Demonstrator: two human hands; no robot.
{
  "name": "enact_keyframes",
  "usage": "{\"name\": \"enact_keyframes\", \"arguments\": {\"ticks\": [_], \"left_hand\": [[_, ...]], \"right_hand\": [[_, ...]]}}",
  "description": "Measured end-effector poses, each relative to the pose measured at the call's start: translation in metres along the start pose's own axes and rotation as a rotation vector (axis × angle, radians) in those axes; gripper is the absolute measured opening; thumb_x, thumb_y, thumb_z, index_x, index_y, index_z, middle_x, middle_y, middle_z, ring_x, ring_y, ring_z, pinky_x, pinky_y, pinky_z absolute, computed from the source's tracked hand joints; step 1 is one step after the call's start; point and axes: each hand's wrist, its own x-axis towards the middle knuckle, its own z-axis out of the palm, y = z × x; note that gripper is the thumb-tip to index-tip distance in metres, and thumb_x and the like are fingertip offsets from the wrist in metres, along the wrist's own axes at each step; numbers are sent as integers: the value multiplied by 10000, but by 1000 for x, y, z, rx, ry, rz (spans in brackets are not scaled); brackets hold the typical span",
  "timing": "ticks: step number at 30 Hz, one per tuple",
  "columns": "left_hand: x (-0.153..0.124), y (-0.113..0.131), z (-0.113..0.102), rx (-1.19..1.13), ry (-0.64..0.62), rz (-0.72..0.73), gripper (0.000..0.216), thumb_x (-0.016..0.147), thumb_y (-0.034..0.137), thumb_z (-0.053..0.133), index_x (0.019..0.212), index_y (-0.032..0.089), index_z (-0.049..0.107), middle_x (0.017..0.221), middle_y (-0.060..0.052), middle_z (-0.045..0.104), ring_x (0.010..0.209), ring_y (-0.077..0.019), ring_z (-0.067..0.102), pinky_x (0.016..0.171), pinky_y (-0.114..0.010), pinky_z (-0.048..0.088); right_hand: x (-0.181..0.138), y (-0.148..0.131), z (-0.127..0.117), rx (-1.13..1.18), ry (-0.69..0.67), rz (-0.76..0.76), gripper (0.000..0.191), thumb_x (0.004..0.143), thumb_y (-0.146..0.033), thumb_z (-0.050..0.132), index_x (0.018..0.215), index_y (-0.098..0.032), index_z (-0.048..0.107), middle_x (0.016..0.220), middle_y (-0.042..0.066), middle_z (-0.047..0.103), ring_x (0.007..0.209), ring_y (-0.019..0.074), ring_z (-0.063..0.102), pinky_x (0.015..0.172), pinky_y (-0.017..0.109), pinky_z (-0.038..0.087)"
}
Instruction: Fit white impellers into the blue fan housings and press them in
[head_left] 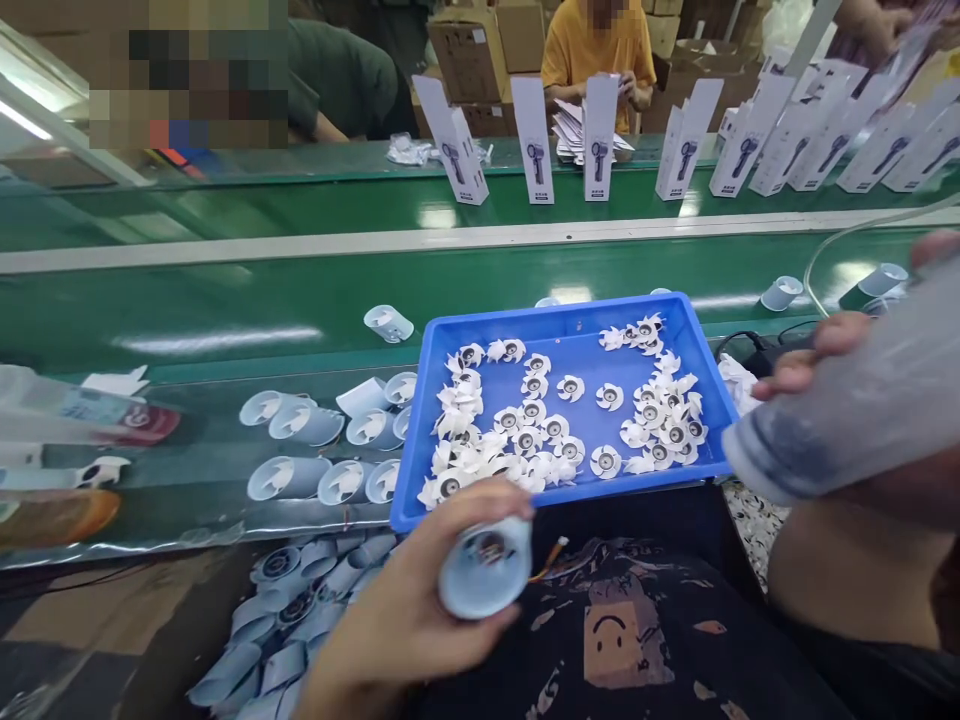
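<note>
My left hand (427, 600) is wrapped round a light blue fan housing (484, 598), its open end towards me. A dark metal part shows inside the housing, and thin wires with a small white plug (559, 545) stick out beside it. At the right, my right hand (821, 350) grips a large whitish, cloudy cylinder (847, 420), blurred and close to the camera; its exact kind I cannot make out. Between the hands lies a blue tray (570, 345) with many white fan blades (529, 440), loose and heaped along its sides.
Light blue housings (306, 422) with blades inside lie left of the tray. More housings (259, 630) are piled below. A green conveyor (225, 300) crosses behind, and white printed boxes (534, 150) stand beyond it. Two co-workers (600, 60) (337, 70) are opposite.
</note>
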Motion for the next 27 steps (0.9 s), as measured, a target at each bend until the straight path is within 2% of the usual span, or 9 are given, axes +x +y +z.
{"name": "enact_keyframes", "arguments": {"ticks": [2,4,6,8,12,16,22,24,27], "left_hand": [[48,12,32,60,-86,102,624,747,448,801,1271,295,500,1074,-55,710,983,-256,695,884,-419,563],[81,20,58,116,-101,217,540,749,433,800,1182,224,553,1051,-74,726,952,-252,699,842,-397,558],[99,26,76,106,-49,305,378,792,352,738,1097,189,586,1032,-81,731,956,-245,695,826,-380,552],[107,32,85,76,15,332,277,796,321,692,1018,183,602,965,-67,729,908,-231,693,784,-364,546],[109,39,92,118,26,266,234,766,381,691,887,197,611,813,-36,708,763,-219,669,687,-363,511],[108,38,96,146,7,170,270,735,400,719,893,204,622,855,-50,723,804,-236,670,722,-381,512],[107,43,100,125,38,130,280,737,395,730,914,204,627,897,-60,722,843,-245,671,759,-382,515],[106,41,97,133,-48,79,358,725,396,753,1006,205,639,962,-68,729,877,-256,680,795,-391,527],[99,20,80,223,-175,-33,646,713,408,789,1284,202,569,1111,-101,725,982,-300,686,885,-451,531]], "right_hand": [[7,-6,29,223,-51,-3,573,650,-509,850,1153,-325,647,903,4,650,746,191,661,630,335,609],[11,-9,50,306,-48,-1,480,618,-551,858,976,-293,668,827,-19,659,663,172,656,554,304,598],[11,-7,60,263,-38,-24,487,625,-622,830,881,-251,646,828,-6,661,651,173,652,539,307,592],[9,-3,59,189,-61,-40,529,641,-660,806,872,-214,641,863,29,659,692,189,654,567,328,595],[3,1,49,154,-47,-22,520,657,-655,802,898,-216,663,899,37,655,722,186,650,590,329,596],[0,-1,46,180,-2,-5,439,655,-583,844,877,-253,659,900,8,655,731,174,656,596,311,596],[3,-1,54,135,16,0,510,651,-661,808,896,-252,627,918,12,648,744,179,664,621,321,602],[5,-2,50,197,39,-10,498,632,-624,842,890,-247,646,904,8,652,723,164,664,615,300,599],[6,-2,26,136,81,-56,486,639,-658,825,884,-270,663,883,2,643,713,161,666,632,301,597]]}}
